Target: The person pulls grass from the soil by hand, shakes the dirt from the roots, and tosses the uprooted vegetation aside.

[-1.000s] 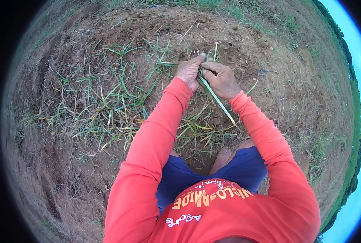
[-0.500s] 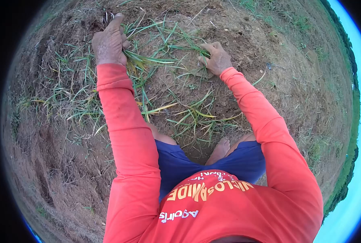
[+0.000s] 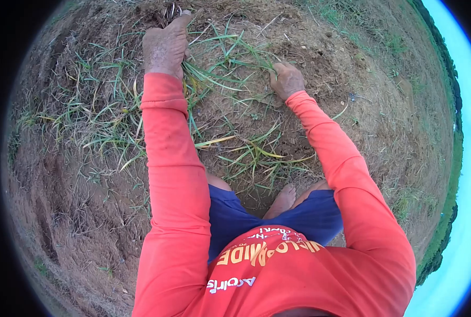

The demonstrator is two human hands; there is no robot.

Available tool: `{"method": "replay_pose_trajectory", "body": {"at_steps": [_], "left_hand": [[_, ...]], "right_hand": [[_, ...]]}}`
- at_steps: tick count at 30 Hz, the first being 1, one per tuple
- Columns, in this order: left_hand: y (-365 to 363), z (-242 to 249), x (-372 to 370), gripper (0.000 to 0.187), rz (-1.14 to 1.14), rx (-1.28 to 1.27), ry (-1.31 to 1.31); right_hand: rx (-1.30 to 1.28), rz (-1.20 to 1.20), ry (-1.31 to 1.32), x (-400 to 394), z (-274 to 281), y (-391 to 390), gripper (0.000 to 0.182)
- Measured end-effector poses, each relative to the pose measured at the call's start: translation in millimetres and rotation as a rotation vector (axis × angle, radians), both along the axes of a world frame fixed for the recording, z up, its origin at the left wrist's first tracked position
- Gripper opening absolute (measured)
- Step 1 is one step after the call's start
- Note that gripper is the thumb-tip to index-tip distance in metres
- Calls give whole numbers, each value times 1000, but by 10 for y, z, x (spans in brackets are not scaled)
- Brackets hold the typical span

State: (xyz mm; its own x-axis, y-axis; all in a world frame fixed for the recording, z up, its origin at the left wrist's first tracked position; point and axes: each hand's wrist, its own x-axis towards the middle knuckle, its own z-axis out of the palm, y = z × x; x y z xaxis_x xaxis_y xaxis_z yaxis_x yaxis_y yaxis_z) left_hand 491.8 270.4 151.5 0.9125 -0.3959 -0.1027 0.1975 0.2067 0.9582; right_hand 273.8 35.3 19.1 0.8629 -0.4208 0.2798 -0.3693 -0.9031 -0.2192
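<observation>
At the upper left, my left hand [image 3: 166, 48] is closed round a bunch of green plants; long leaves [image 3: 206, 76] trail from its right side. Dark roots with soil [image 3: 168, 11] stick out beyond its thumb. Farther right, my right hand [image 3: 287, 81] is closed with its fingers pinching the tips of long green leaves [image 3: 254, 52]. The ends of its fingers are partly hidden. Between and below my hands more grass-like plants [image 3: 259, 150] lie on the brown soil.
Loose green plants [image 3: 106, 119] are spread over the ground on the left. My bare foot [image 3: 283, 201] and knees are at the lower middle. Dry soil with sparse grass [image 3: 394, 116] stretches to the right, towards a line of trees and the sky.
My left hand has shifted right and slightly up with the plants in it. My right hand has moved slightly right and down, and its fingers have closed more tightly on the leaves.
</observation>
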Motion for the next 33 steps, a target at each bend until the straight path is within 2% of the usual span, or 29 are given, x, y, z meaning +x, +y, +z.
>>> {"method": "replay_pose_trajectory", "body": {"at_steps": [6, 10, 13, 16, 17, 19, 22, 25, 28, 29, 32, 33], "left_hand": [[6, -19, 29, 24, -57, -39, 57], [-100, -117, 21, 26, -119, -72, 10], [-181, -195, 41, 29, -140, 38, 8], [-281, -290, 109, 48, -96, 154, -226], [-302, -319, 112, 51, -102, 171, -194], [-316, -270, 55, 57, -114, 205, -131], [-316, -71, -117, 65, -162, 277, -126], [-321, -84, -192, 69, -146, 312, -220], [-325, -30, -199, 73, -268, 314, -94], [-347, -55, -215, 61, -300, 296, -53], [-433, -34, -320, 62, -328, 345, -85], [-456, -89, -310, 63, -354, 350, -105]], "right_hand": [[51, -49, -227, -110, 236, -92, 15], [87, -90, -230, -318, 746, -259, 18], [191, -185, -277, -465, 1185, -337, 20], [322, -192, -364, -550, 1678, -377, 23], [358, -179, -408, -582, 1729, -452, 25], [429, -217, -452, -612, 1753, -530, 30], [78, -361, 203, -744, 934, -958, 37], [134, -363, 52, -951, 939, -1063, 43], [443, -411, -52, -1078, 1373, -956, 39], [546, -377, -61, -1101, 1470, -951, 36], [884, -423, -315, -1144, 1402, -1003, 32], [581, -483, -120, -1166, 1146, -1086, 30]]}}
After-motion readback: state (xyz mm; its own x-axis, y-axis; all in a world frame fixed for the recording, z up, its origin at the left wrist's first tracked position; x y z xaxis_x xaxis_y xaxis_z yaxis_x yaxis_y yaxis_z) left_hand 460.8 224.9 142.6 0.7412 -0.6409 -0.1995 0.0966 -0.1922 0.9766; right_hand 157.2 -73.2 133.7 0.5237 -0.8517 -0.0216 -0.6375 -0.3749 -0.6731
